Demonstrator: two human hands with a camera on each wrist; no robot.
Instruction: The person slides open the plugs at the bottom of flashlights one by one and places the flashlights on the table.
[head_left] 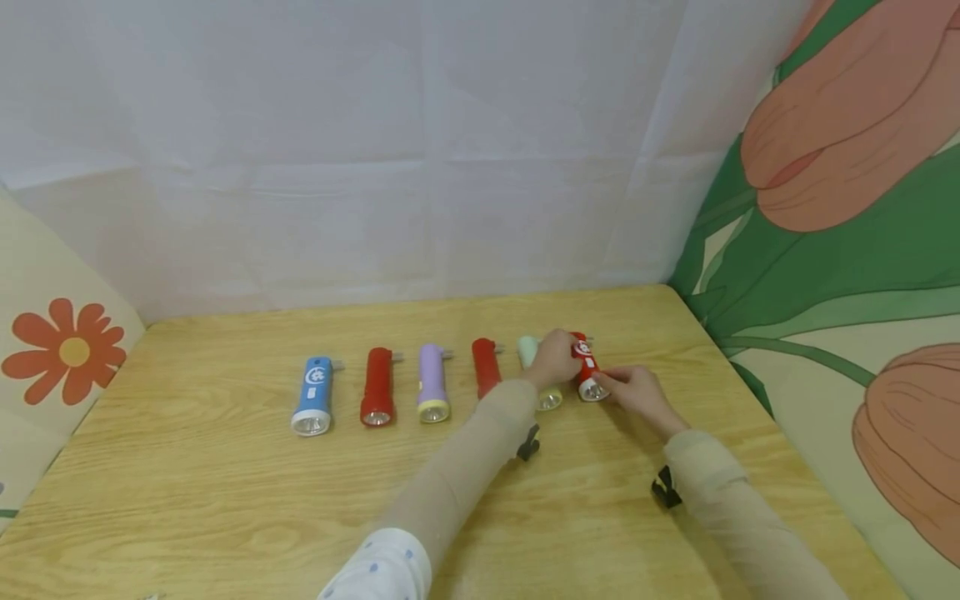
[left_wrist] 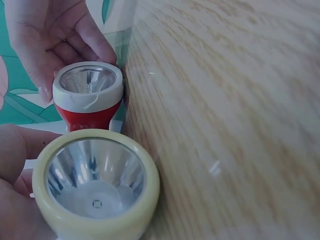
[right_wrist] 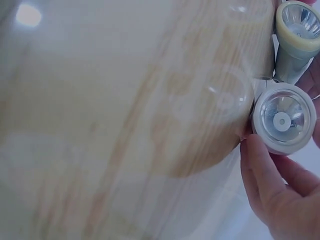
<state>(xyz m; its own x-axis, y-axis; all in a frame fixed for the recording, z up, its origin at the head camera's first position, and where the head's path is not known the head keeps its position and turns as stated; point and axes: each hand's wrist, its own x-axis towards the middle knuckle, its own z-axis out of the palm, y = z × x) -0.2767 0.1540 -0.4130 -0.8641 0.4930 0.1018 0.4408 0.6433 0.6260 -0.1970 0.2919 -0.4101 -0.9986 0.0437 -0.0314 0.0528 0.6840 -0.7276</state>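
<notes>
A red flashlight with a white head (head_left: 592, 388) lies at the right end of a row on the table. My right hand (head_left: 637, 393) grips it by the white head, fingers at the rim, as the right wrist view also shows at the lens (right_wrist: 283, 120). Across the mint-green flashlight (head_left: 551, 400) reaches my left hand (head_left: 553, 358), holding the red flashlight's upper body with its fingertips. The mint-green one's pale yellow rim (left_wrist: 41, 192) fills the near part of the left wrist view, hiding part of the left hand's fingers.
Leftward along the row lie a plain red flashlight (head_left: 485, 360), a purple one (head_left: 431, 375), another red one (head_left: 378, 383) and a blue one (head_left: 313, 387). All point their lenses toward me on the wooden table (head_left: 225, 492). A white cloth (head_left: 375, 167) hangs behind.
</notes>
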